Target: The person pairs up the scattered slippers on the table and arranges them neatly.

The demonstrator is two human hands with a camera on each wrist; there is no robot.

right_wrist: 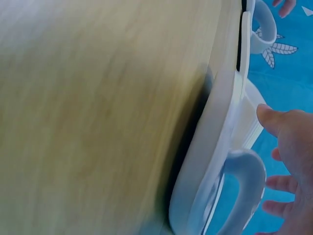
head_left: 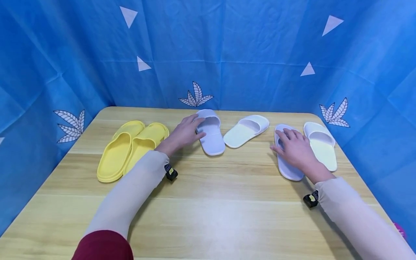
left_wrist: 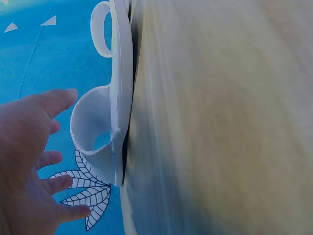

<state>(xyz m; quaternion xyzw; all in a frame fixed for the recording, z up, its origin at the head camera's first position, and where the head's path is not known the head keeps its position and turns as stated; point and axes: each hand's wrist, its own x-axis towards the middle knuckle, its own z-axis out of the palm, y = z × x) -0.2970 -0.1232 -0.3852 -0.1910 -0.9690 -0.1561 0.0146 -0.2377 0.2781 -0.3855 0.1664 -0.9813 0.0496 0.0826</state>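
Observation:
My left hand [head_left: 186,131] reaches over the left side of a pale lavender slipper [head_left: 212,142], its fingers spread around the strap. In the left wrist view the thumb and fingers stand apart from that slipper's strap [left_wrist: 93,122], with nothing held. Over a second pale lavender slipper [head_left: 290,170] hovers my right hand [head_left: 296,148], covering much of its strap. The right wrist view has the right thumb and fingers loosely extended above this slipper [right_wrist: 205,171], a gap showing beside its strap.
Between the hands lies a white slipper [head_left: 235,136], turned slantwise. Another white slipper [head_left: 325,153] lies right of the right hand. Two yellow slippers [head_left: 113,159] lie side by side at the left, partly behind the left forearm. A blue curtain [head_left: 221,86] encloses the wooden table [head_left: 208,202].

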